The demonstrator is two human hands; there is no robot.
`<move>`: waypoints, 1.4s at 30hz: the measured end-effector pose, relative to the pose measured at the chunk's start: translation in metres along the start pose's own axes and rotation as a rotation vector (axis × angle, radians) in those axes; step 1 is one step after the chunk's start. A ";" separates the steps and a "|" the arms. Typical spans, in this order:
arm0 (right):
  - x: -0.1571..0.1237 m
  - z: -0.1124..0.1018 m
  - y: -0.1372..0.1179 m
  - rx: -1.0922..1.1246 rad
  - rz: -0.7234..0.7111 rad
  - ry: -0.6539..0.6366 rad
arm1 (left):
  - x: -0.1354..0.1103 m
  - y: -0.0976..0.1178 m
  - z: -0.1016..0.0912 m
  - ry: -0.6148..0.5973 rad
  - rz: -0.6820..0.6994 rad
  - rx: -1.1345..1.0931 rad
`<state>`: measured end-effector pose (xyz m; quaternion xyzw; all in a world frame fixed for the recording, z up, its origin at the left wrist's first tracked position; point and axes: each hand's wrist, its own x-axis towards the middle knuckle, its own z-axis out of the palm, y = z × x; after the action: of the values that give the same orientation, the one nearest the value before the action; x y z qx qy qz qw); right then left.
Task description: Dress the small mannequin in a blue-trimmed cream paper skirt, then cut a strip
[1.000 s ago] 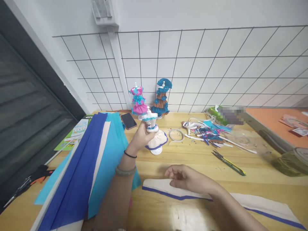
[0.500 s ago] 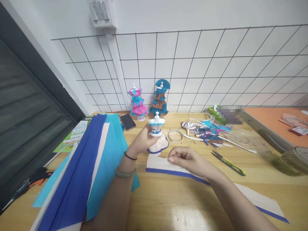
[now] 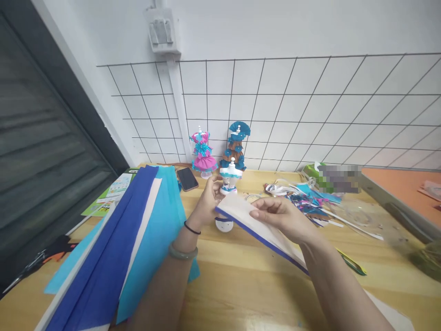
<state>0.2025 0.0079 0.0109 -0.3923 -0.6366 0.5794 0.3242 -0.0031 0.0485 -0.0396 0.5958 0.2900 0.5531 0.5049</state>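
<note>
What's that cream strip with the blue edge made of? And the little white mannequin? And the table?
The strip: maybe matte crepe paper or thin cloth, since it bends and doesn't shine. The mannequin: probably smooth plastic, from its rounded knob. The table: wood, or a wood look, with grain lines and slight gloss.

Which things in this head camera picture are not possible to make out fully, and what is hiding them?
Head view:
Lower part of the front mannequin: mostly behind the cream strip.
Ring: partly covered by the right hand.
Yellow-green cutter: one end behind the right forearm.
Jar: blurred, cut off by the right edge.
Green packet: a pixelated patch hides part.
</note>
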 end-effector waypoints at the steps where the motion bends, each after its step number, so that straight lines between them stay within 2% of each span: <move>1: 0.000 -0.001 0.000 0.033 0.013 0.005 | 0.000 0.001 -0.001 -0.003 0.007 -0.010; 4: -0.001 -0.002 0.000 0.089 0.029 -0.034 | 0.000 0.005 -0.001 0.007 0.003 -0.023; 8: -0.007 -0.001 -0.005 0.045 0.064 -0.063 | -0.001 0.017 0.002 0.004 0.003 -0.015; 16: -0.015 0.008 -0.014 -0.083 -0.028 0.059 | -0.009 0.044 0.013 -0.124 -0.031 0.023; 21: -0.022 -0.007 -0.016 -0.148 -0.064 0.112 | -0.012 0.053 0.017 -0.114 -0.059 0.023; 25: -0.026 -0.024 -0.015 -0.159 -0.160 0.159 | -0.013 0.058 0.017 -0.122 -0.040 -0.006; 28: -0.029 -0.029 -0.015 -0.112 -0.111 0.111 | -0.014 0.060 0.017 -0.142 -0.024 -0.016; 30: -0.031 -0.027 -0.015 -0.094 -0.058 0.050 | -0.015 0.062 0.018 -0.159 -0.023 -0.013; 34: -0.031 -0.017 -0.017 -0.110 -0.052 -0.006 | -0.017 0.064 0.022 -0.169 -0.026 0.033; 42: -0.026 0.001 -0.019 -0.271 -0.103 0.057 | -0.018 0.062 0.023 -0.150 -0.019 0.103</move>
<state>0.2120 -0.0152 0.0305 -0.4156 -0.7187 0.4596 0.3155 0.0021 0.0059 0.0135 0.6577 0.2852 0.4866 0.4993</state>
